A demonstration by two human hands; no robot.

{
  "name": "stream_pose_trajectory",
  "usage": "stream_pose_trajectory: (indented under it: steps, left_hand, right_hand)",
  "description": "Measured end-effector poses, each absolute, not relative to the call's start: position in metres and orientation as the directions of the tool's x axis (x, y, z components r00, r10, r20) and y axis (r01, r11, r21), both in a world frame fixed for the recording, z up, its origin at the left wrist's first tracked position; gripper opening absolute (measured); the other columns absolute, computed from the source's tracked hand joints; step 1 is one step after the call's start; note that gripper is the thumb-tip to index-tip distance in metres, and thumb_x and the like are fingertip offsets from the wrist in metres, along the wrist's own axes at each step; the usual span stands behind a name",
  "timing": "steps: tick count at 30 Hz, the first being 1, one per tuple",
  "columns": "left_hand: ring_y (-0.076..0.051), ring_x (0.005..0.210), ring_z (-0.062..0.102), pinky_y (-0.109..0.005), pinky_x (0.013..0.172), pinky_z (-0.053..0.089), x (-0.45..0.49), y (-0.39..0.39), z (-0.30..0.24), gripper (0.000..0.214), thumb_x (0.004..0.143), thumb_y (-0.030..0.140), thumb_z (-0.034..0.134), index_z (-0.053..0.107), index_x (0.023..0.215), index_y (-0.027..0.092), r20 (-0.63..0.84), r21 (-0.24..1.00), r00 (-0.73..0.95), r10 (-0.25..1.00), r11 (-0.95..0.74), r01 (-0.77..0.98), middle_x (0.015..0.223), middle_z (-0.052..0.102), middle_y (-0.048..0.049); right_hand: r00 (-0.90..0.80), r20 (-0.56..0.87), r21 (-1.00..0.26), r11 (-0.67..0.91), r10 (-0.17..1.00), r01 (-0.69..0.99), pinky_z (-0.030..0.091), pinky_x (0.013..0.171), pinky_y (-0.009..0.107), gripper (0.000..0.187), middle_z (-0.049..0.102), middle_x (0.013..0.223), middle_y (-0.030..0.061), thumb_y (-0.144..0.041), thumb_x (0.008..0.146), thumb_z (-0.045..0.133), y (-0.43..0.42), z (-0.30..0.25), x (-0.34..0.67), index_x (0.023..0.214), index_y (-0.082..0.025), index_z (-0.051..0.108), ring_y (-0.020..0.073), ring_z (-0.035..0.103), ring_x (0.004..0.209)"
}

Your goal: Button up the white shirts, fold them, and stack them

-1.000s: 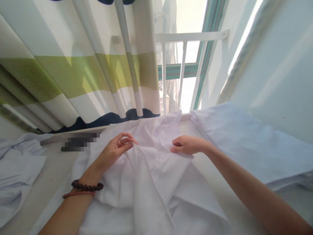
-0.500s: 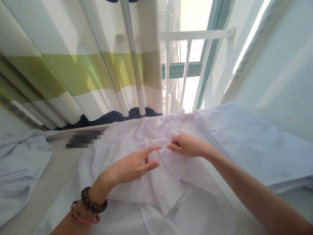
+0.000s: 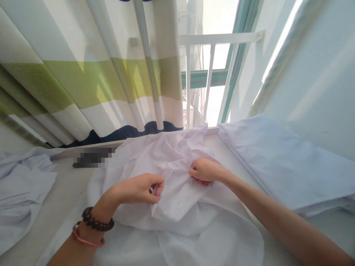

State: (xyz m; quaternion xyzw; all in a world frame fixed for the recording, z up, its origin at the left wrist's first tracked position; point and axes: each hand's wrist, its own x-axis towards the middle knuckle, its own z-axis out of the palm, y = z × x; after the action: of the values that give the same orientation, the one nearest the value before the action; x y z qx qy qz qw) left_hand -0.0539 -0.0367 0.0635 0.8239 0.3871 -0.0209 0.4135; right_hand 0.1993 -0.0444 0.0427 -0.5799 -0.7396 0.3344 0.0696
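Observation:
A rumpled white garment (image 3: 177, 207) lies spread in loose folds in the middle, its exact kind hard to make out. My left hand (image 3: 138, 189), with a dark beaded bracelet and a reddish bangle on the wrist, is closed on the garment's left part, thumb and fingers curled together. To the right, my right hand (image 3: 205, 171) pinches the same fabric between thumb and bent fingers. Cloth between the two hands is drawn into creases. The fingertips of both hands are partly hidden in the folds.
A folded white cloth (image 3: 288, 162) lies at the right by the wall. Another crumpled white cloth (image 3: 22, 199) is at the far left. Near the back edge sits a blurred dark object (image 3: 93, 157). Behind are a striped curtain (image 3: 111, 81) and a white railing (image 3: 219, 38).
My left hand has moved left and its extended fingers have curled closed on the garment. My right hand has come slightly nearer. The garment's front corner has been drawn up and folded.

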Motion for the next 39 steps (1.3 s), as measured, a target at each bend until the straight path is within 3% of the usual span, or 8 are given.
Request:
stream_pose_trajectory:
  steps: [6, 9, 18, 24, 27, 32, 35, 39]
  left_hand:
    - [-0.017, 0.066, 0.054, -0.023, 0.059, 0.040, -0.052, -0.043, 0.077, 0.024, 0.076, 0.040, 0.064, 0.070, 0.093, 0.024, -0.418, 0.673, 0.723, 0.550, -0.348, 0.653, 0.071, 0.061, 0.0003]
    - [-0.022, 0.091, 0.059, -0.026, 0.077, 0.045, -0.048, -0.046, 0.079, 0.025, 0.081, 0.043, 0.060, 0.072, 0.094, 0.026, -0.202, 0.674, 0.732, 0.651, -0.450, 0.586, 0.103, 0.065, -0.0045]
    - [-0.037, 0.122, 0.047, -0.041, 0.100, 0.038, -0.030, -0.066, 0.061, 0.103, 0.047, 0.039, 0.086, 0.043, 0.140, 0.027, 0.115, 0.743, 0.617, 0.778, -0.479, 0.466, 0.138, 0.048, -0.0108]
    - [-0.031, 0.087, 0.058, -0.043, 0.080, 0.047, -0.002, -0.072, 0.037, 0.029, 0.074, 0.030, 0.062, 0.067, 0.099, 0.018, 0.032, 0.334, 0.651, 0.759, -0.622, 0.709, 0.091, 0.060, -0.0112]
    - [-0.026, 0.089, 0.057, -0.040, 0.080, 0.048, -0.009, -0.060, 0.039, 0.023, 0.083, 0.023, 0.043, 0.066, 0.087, 0.020, 0.053, 0.280, 0.621, 0.782, -0.609, 0.743, 0.095, 0.056, -0.0089]
    - [-0.024, 0.113, 0.050, -0.034, 0.094, 0.045, -0.031, -0.038, 0.054, 0.030, 0.085, 0.029, 0.039, 0.066, 0.079, 0.019, 0.212, 0.554, 0.488, 0.847, -0.515, 0.654, 0.128, 0.048, -0.0059]
    - [-0.021, 0.096, 0.059, -0.032, 0.085, 0.049, -0.035, -0.033, 0.057, 0.027, 0.084, 0.032, 0.039, 0.063, 0.080, 0.019, 0.229, 0.778, 0.325, 0.918, -0.373, 0.506, 0.105, 0.063, -0.0054]
    - [-0.017, 0.065, 0.061, -0.028, 0.064, 0.053, -0.031, -0.032, 0.061, 0.024, 0.084, 0.039, 0.045, 0.056, 0.073, 0.021, 0.179, 0.953, 0.088, 0.980, -0.195, 0.231, 0.066, 0.062, -0.0005]
  right_hand:
    - [-0.384, -0.213, -0.789, 0.074, 0.899, 0.611, 0.034, 0.043, 0.021, 0.030, 0.052, 0.044, -0.0023, -0.027, 0.080, 0.047, -0.052, 0.084, 0.223, 0.053, -0.018, 0.051, 0.0091, 0.047, 0.040]
    - [-0.371, -0.106, -0.876, 0.090, 0.922, 0.474, 0.034, 0.045, 0.022, 0.037, 0.048, 0.043, -0.0030, -0.032, 0.084, 0.048, -0.058, 0.099, 0.227, 0.049, -0.018, 0.047, 0.0078, 0.044, 0.039]
    - [-0.180, -0.013, -0.996, 0.004, 0.983, 0.094, 0.044, 0.053, 0.023, 0.036, 0.051, 0.049, -0.0023, -0.035, 0.089, 0.049, -0.050, 0.079, 0.207, 0.058, -0.016, 0.053, 0.0091, 0.051, 0.046]
    - [-0.305, -0.092, -0.990, -0.056, 0.948, 0.127, 0.052, 0.059, 0.025, 0.029, 0.067, 0.084, 0.0082, -0.033, 0.092, 0.042, -0.048, 0.072, 0.201, 0.081, -0.014, 0.060, 0.0143, 0.064, 0.071]
    - [-0.498, -0.163, -0.898, 0.082, 0.852, 0.433, 0.048, 0.055, 0.022, 0.026, 0.065, 0.083, 0.0054, -0.038, 0.089, 0.049, -0.051, 0.078, 0.212, 0.081, -0.015, 0.060, 0.0135, 0.060, 0.071]
    - [-0.506, -0.436, -0.441, 0.313, 0.744, 0.841, 0.039, 0.053, 0.025, 0.037, 0.064, 0.074, 0.0039, -0.054, 0.078, 0.057, -0.063, 0.078, 0.214, 0.076, -0.018, 0.061, 0.0166, 0.057, 0.064]
    - [-0.398, -0.397, -0.207, 0.341, 0.827, 0.917, 0.033, 0.049, 0.027, 0.040, 0.064, 0.078, 0.0073, -0.057, 0.073, 0.060, -0.068, 0.070, 0.204, 0.079, -0.017, 0.064, 0.0211, 0.057, 0.066]
    - [-0.484, -0.425, -0.213, 0.436, 0.765, 0.875, 0.031, 0.051, 0.026, 0.011, 0.061, 0.075, 0.0036, -0.027, 0.074, 0.056, -0.066, 0.076, 0.207, 0.074, -0.019, 0.064, 0.0167, 0.053, 0.064]
